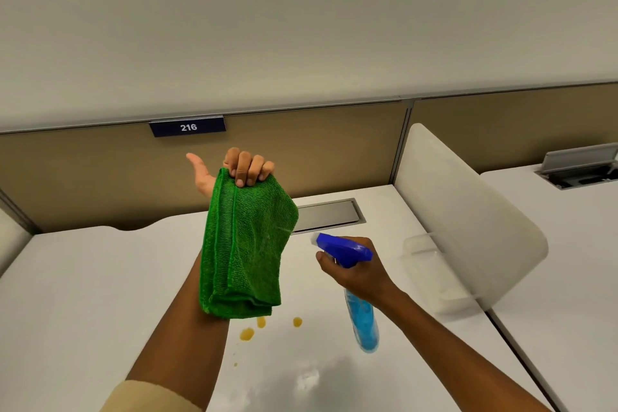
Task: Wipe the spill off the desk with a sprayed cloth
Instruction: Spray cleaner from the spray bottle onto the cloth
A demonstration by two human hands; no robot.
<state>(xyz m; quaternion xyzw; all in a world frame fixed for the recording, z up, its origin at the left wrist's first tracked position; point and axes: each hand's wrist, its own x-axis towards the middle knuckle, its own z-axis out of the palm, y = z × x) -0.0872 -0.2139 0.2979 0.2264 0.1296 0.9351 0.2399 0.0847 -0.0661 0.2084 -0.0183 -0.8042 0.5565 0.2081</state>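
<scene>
Holding a folded green microfibre cloth (245, 244) up above the white desk (83, 278), the left hand (234, 169) curling its fingers (249, 170) over the cloth's top edge and pinching it there, thumb sticking out to the side. Hanging down in front of the left forearm, the cloth's lower fold ending just above the spill. Gripping a clear spray bottle of blue liquid (363, 314) with a blue trigger head (344, 247), the right hand (359, 269) wrapping tightly round the bottle's neck, a finger lying along the trigger. Pointing the white nozzle toward the cloth's right edge, a faint streak of mist showing between the two. Sitting on the desk below the cloth, several small yellow-orange drops of spilled liquid (247, 334), with a few tinier specks nearer the camera. Showing behind: a tan partition panel bearing a dark number plate reading 216 (188, 126), and a grey metal cable hatch (329, 214) set into the desk.
</scene>
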